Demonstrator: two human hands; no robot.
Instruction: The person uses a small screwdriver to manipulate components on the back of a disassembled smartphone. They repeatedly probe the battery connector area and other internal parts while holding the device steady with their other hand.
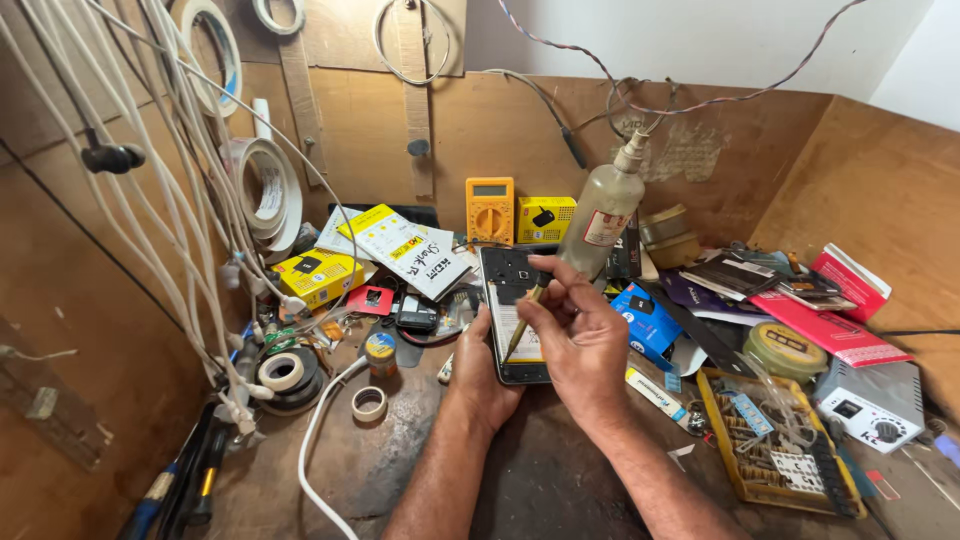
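Right hand (580,335) pinches a thin yellow-handled tool (524,322) between thumb and fingertips, fingers closed tight on its upper end. Tool slants from the fingers at upper right down to lower left, tip on the opened phone (512,300). Left hand (482,372) cradles the phone from below and the left side, palm under it, fingers curled behind the edge; mostly hidden, so how tightly it is wrapped cannot be told.

Phone has its back off, black frame and light inner panel showing. Long axis runs away from the person, top end toward the back wall, bottom end at the palms, face tilted up toward the camera. It sits between both hands, held just above the bench, left hand under it, right hand over its right half.

Bench (560,470) is dark, worn wood, crowded. Plastic squeeze bottle (600,215) stands upright just behind the right hand. Yellow multimeter (490,210) and a yellow box (546,218) stand against the back wall. White cables (190,220) hang down at left beside tape rolls (262,190) on the brown board wall. Small tape roll (369,403) lies flat left of the left forearm. Yellow parts tray (770,450) sits at right front, round tin (785,348) behind it, red boxes (835,320) farther right. Blue packet (645,320) just right of the right hand.
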